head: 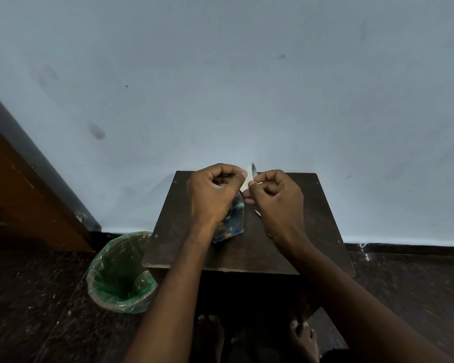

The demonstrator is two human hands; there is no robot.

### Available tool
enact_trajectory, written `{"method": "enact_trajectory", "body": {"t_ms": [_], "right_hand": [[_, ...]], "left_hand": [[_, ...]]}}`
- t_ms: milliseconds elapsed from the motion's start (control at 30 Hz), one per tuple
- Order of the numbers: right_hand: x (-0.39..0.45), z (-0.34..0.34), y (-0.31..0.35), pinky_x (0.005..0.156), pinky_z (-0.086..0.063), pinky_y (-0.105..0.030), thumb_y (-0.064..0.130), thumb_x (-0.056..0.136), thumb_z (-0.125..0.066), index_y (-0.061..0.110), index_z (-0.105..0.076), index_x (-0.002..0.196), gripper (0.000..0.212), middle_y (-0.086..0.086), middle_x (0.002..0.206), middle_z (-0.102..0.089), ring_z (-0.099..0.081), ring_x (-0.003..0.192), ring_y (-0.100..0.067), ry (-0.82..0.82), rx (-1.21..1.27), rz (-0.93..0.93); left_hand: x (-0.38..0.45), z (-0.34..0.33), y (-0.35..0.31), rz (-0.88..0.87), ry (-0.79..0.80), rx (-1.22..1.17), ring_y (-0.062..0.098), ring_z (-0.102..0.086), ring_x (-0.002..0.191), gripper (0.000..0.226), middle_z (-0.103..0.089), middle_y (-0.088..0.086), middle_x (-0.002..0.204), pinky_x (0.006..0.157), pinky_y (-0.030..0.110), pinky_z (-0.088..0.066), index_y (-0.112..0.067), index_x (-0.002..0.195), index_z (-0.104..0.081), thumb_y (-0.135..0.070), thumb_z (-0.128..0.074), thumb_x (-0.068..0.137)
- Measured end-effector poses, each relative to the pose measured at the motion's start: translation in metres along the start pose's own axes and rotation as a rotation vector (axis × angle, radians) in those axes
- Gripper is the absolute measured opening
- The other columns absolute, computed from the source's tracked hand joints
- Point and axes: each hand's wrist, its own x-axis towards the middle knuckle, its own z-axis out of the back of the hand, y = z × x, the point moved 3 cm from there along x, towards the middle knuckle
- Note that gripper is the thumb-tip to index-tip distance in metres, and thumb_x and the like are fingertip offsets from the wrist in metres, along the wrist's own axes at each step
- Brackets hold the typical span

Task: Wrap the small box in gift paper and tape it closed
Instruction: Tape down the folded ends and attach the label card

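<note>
Nearest, your bare feet (303,336) sit under the dark wooden table (247,252). On it lies the wrapped box (232,222) in blue patterned paper, partly under your left hand (215,192). Both hands have curled fingers — the left seems to pinch a strip of clear tape (243,186), the right hand (275,197) grips scissors (254,171). Likely risk: the tape folding onto itself before it reaches the seam. No writing is legible.

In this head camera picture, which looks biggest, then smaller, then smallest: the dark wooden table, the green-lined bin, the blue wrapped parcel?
Largest to smallest, as they look in the head view:
1. Dark wooden table
2. Green-lined bin
3. Blue wrapped parcel, partly hidden by the left hand

The bin stands on the floor, farther from the camera than the tabletop, so it may look smaller than it is.
</note>
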Motion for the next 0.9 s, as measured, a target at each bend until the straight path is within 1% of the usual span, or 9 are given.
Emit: {"method": "enact_trajectory", "body": {"t_ms": [67,133,200,333,433,600,700,767,900], "right_hand": [[0.001,0.001,0.0,0.077,-0.064,-0.052,0.011,0.095,-0.071,0.016,-0.063,0.103,0.013,-0.004,0.072,-0.077,-0.078,0.069,-0.021,0.003,-0.049,0.002],[0.003,0.003,-0.001,0.075,-0.064,-0.05,0.012,0.092,-0.07,0.023,-0.063,0.107,0.02,-0.003,0.068,-0.076,-0.076,0.064,-0.02,0.018,-0.127,0.019],[0.004,0.004,-0.002,0.07,-0.064,-0.046,0.013,0.091,-0.069,0.027,-0.067,0.107,0.021,-0.003,0.065,-0.075,-0.074,0.059,-0.02,0.032,-0.172,0.015],[0.005,0.005,-0.002,0.056,-0.057,-0.034,0.019,0.094,-0.073,0.02,-0.075,0.095,0.002,-0.006,0.066,-0.075,-0.072,0.057,-0.023,0.047,-0.104,-0.041],[0.006,0.007,-0.001,0.051,-0.052,-0.033,0.021,0.096,-0.073,0.014,-0.074,0.093,0.008,-0.011,0.067,-0.074,-0.07,0.057,-0.027,0.069,-0.035,-0.077],[0.01,0.007,0.003,0.047,-0.048,-0.032,0.023,0.096,-0.076,0.014,-0.073,0.094,0.01,-0.014,0.068,-0.073,-0.068,0.054,-0.03,0.133,-0.015,-0.061],[0.011,0.008,0.002,0.048,-0.052,-0.039,0.027,0.096,-0.076,0.014,-0.072,0.091,0.014,-0.011,0.066,-0.073,-0.07,0.053,-0.031,0.1,-0.05,-0.024],[0.012,0.007,0.0,0.051,-0.054,-0.044,0.026,0.098,-0.073,0.016,-0.071,0.091,0.012,-0.011,0.066,-0.073,-0.07,0.053,-0.032,0.071,-0.055,-0.004],[0.012,0.006,-0.003,0.054,-0.052,-0.036,0.02,0.099,-0.068,0.017,-0.069,0.091,0.009,-0.01,0.066,-0.072,-0.07,0.053,-0.033,0.026,-0.044,0.026]], "left_hand": [[-0.001,0.0,-0.001,-0.067,-0.017,0.093,0.006,-0.072,0.07,0.005,-0.078,-0.012,0.076,0.068,0.023,-0.058,-0.02,0.083,-0.082,-0.017,-0.084,0.087],[-0.001,-0.001,0.001,-0.163,-0.001,0.194,0.006,-0.072,0.072,0.004,-0.076,-0.013,0.079,0.069,0.033,-0.061,-0.023,0.083,-0.08,-0.022,-0.08,0.086],[-0.002,-0.002,0.001,-0.238,0.03,0.288,0.006,-0.07,0.075,0.002,-0.073,-0.013,0.083,0.068,0.04,-0.061,-0.025,0.086,-0.077,-0.026,-0.077,0.088],[-0.003,-0.004,0.001,-0.306,0.081,0.376,0.007,-0.068,0.08,0.003,-0.07,-0.013,0.091,0.071,0.041,-0.058,-0.026,0.093,-0.071,-0.024,-0.074,0.093],[-0.003,-0.002,-0.001,-0.323,0.113,0.4,0.006,-0.068,0.086,0.009,-0.069,-0.016,0.093,0.073,0.04,-0.057,-0.031,0.095,-0.068,-0.022,-0.07,0.096],[-0.005,0.0,-0.005,-0.326,0.125,0.456,0.004,-0.067,0.091,0.009,-0.067,-0.019,0.097,0.072,0.039,-0.056,-0.036,0.1,-0.065,-0.027,-0.066,0.1],[-0.004,-0.001,-0.004,-0.307,0.143,0.425,0.003,-0.069,0.093,0.005,-0.069,-0.02,0.099,0.074,0.039,-0.058,-0.036,0.102,-0.066,-0.031,-0.066,0.101],[-0.003,-0.003,-0.004,-0.263,0.146,0.377,0.003,-0.07,0.091,0.005,-0.072,-0.021,0.101,0.075,0.039,-0.059,-0.036,0.103,-0.071,-0.033,-0.068,0.1],[-0.004,-0.008,-0.003,-0.091,0.146,0.182,0.002,-0.072,0.088,0.014,-0.078,-0.019,0.1,0.081,0.033,-0.061,-0.03,0.11,-0.079,-0.028,-0.075,0.097]]}}
